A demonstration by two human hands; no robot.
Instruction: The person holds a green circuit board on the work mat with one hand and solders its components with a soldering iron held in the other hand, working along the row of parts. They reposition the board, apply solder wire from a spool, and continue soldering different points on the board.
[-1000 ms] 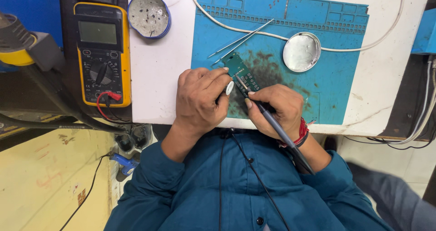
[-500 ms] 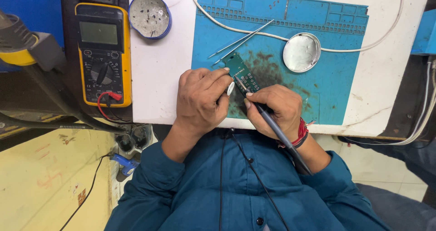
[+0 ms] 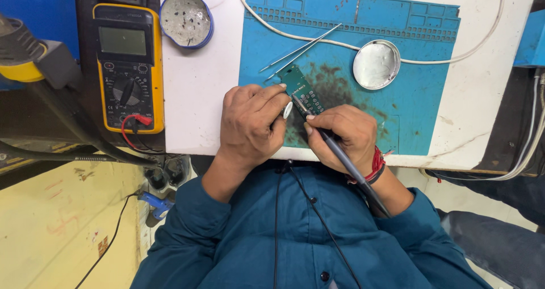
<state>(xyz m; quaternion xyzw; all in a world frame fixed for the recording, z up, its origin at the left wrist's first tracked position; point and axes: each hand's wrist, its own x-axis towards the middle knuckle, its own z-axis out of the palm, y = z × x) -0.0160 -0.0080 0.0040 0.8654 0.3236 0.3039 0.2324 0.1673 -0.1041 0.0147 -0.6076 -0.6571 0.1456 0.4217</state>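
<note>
A small green circuit board (image 3: 305,95) with rows of pale solder pads lies tilted on a stained blue work mat (image 3: 420,113), near the mat's front left corner, on a white worktop (image 3: 196,104). The left hand (image 3: 250,121) curls beside the board, fingertips pressing its near edge and pinching something small and white. The right hand (image 3: 343,137) grips a dark soldering iron (image 3: 340,155) like a pen, tip touching the board. Metal tweezers (image 3: 301,50) and a round silver tin (image 3: 376,65) lie farther back on the mat. A yellow multimeter (image 3: 128,67) sits off the worktop's left edge.
</note>
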